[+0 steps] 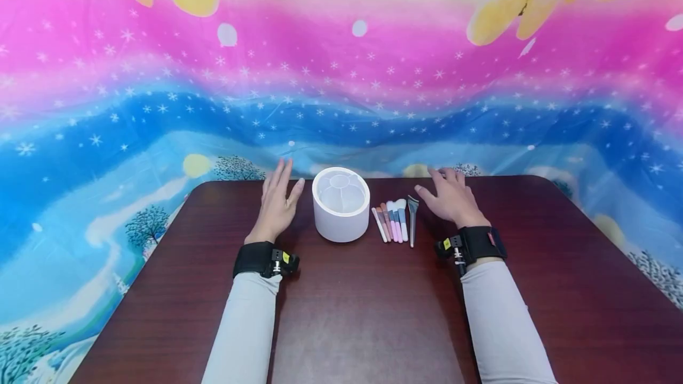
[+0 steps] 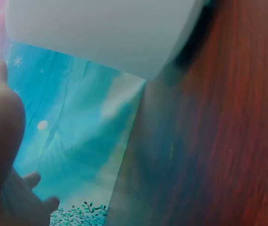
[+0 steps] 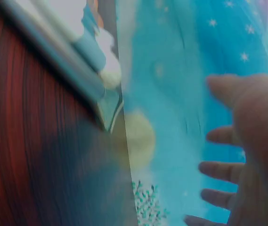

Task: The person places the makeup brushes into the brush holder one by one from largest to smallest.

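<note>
A white round makeup brush holder (image 1: 341,229) with a divided, petal-like top stands near the far side of the table. To its left is my left hand (image 1: 274,206), fingers extended and thumb apart, holding nothing. The holder's smooth wall (image 2: 101,33) fills the top of the left wrist view. Several makeup brushes (image 1: 392,224) with white, brown and pink handles lie side by side right of the holder. Beside them lies a slim grey tool (image 1: 412,224) with a flared dark head. My right hand (image 1: 450,197) is right of this tool, fingers spread and nothing held.
The dark red wooden table (image 1: 368,319) ends just beyond the holder. A colourful printed cloth (image 1: 341,88) with snowflakes hangs behind it and along both sides. Each wrist wears a black strap with a small camera.
</note>
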`<state>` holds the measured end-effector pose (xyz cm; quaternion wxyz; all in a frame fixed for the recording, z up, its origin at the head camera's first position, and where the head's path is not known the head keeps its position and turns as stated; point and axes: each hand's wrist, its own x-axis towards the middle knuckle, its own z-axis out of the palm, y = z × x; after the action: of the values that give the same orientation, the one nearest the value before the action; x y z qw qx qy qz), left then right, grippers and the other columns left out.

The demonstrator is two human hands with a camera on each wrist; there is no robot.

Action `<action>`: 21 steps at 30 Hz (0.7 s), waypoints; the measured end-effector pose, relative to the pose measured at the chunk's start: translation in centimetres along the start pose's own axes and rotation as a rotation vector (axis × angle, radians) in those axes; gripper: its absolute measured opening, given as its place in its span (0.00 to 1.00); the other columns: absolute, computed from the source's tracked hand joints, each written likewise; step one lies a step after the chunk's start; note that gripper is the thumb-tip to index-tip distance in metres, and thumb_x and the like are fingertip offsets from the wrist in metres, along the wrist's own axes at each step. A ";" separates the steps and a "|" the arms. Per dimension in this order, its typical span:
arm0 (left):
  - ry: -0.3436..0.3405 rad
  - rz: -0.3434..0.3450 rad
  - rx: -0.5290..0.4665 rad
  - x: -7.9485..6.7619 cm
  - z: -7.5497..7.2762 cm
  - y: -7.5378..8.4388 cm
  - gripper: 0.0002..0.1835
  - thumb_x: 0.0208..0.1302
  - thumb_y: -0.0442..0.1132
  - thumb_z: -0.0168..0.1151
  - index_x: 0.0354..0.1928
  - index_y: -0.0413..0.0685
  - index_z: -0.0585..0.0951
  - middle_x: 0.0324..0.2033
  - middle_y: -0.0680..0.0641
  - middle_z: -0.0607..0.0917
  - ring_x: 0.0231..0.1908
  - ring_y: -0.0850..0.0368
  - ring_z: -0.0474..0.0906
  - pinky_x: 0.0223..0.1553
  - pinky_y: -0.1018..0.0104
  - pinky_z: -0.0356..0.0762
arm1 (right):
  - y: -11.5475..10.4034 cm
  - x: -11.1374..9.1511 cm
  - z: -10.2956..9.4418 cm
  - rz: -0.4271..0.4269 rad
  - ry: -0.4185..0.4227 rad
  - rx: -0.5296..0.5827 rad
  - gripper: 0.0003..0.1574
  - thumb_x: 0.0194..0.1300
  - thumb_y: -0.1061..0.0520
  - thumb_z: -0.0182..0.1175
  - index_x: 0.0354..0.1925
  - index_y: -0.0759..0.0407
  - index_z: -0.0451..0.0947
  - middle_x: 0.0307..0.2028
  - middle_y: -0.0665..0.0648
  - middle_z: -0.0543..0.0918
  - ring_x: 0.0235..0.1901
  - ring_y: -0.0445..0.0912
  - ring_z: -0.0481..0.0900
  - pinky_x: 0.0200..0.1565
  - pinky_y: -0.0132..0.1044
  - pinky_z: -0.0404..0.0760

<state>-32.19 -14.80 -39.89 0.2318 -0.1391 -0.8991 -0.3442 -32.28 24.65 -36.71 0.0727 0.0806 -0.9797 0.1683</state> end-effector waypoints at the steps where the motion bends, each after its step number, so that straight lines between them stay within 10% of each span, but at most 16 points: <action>1: 0.011 0.016 -0.040 0.1 0.0 0.1 0.31 0.70 0.60 0.39 0.72 0.69 0.46 0.71 0.50 0.48 0.68 0.49 0.37 0.62 0.37 0.43 | -0.1 0.1 0.1 0.005 -0.003 0.005 0.44 0.67 0.34 0.45 0.70 0.60 0.53 0.66 0.71 0.53 0.64 0.66 0.45 0.55 0.69 0.54; 7: 0.013 0.084 -0.313 0.4 -0.2 1.5 0.26 0.69 0.55 0.47 0.68 0.68 0.60 0.67 0.54 0.61 0.64 0.63 0.54 0.60 0.51 0.61 | -1.3 0.3 1.0 0.040 -0.059 0.050 0.31 0.64 0.44 0.55 0.54 0.66 0.72 0.45 0.66 0.77 0.43 0.57 0.74 0.42 0.57 0.73; 15: -0.030 0.153 -0.440 0.7 0.0 3.1 0.27 0.63 0.47 0.59 0.65 0.61 0.67 0.63 0.50 0.67 0.60 0.53 0.63 0.56 0.47 0.65 | -2.4 0.1 1.8 0.130 -0.109 0.011 0.20 0.62 0.47 0.58 0.22 0.59 0.69 0.17 0.54 0.65 0.18 0.49 0.67 0.22 0.42 0.64; 21: -0.078 0.188 -0.397 0.7 0.3 3.9 0.29 0.60 0.49 0.62 0.64 0.55 0.69 0.62 0.54 0.68 0.61 0.61 0.60 0.57 0.49 0.65 | -2.8 0.0 2.2 0.157 -0.151 0.004 0.16 0.60 0.50 0.60 0.25 0.60 0.72 0.20 0.56 0.70 0.21 0.50 0.71 0.24 0.43 0.68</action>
<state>-31.27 -11.74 -37.54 0.1962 -0.2783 -0.8051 -0.4857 -32.00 21.25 -37.87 -0.0150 0.0162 -0.9854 0.1689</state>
